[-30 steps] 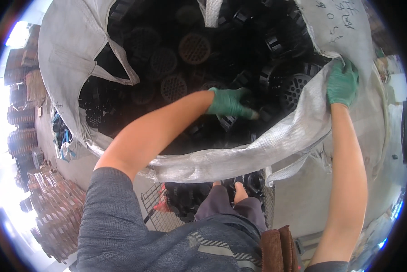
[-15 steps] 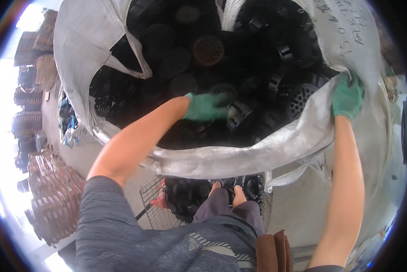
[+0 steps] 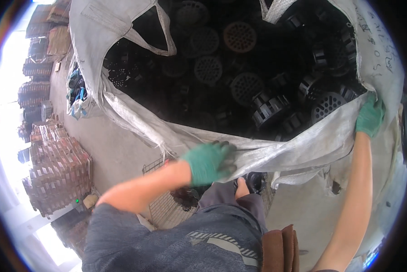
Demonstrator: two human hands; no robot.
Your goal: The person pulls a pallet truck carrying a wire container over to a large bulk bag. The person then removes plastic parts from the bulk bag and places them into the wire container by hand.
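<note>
A large white woven bulk bag [image 3: 298, 152] stands open in front of me, its front rim folded and sagging. Inside lie many round black plastic parts with perforated faces, among them a clip-sided black piece [image 3: 270, 108] near the front and a brown perforated disc [image 3: 239, 37] farther back. My left hand [image 3: 210, 163], in a green glove and slightly blurred, is closed over the slack front rim. On the right side of the rim, my right hand [image 3: 370, 118], also gloved in green, grips the fabric. The fingertips of both hands are partly hidden.
Beneath me is a wire cage [image 3: 160, 208] containing black parts, with my feet on them. Brown stacked goods [image 3: 58, 167] stand along the left. A smaller filled sack [image 3: 76, 90] sits beside the bag on the grey floor [image 3: 108, 154]. Strap loops [image 3: 165, 31] hang into the bag.
My left hand has come out of the bag toward me and onto its front rim. My right hand keeps its grip. The view has shifted, so the bag appears farther up and right.
</note>
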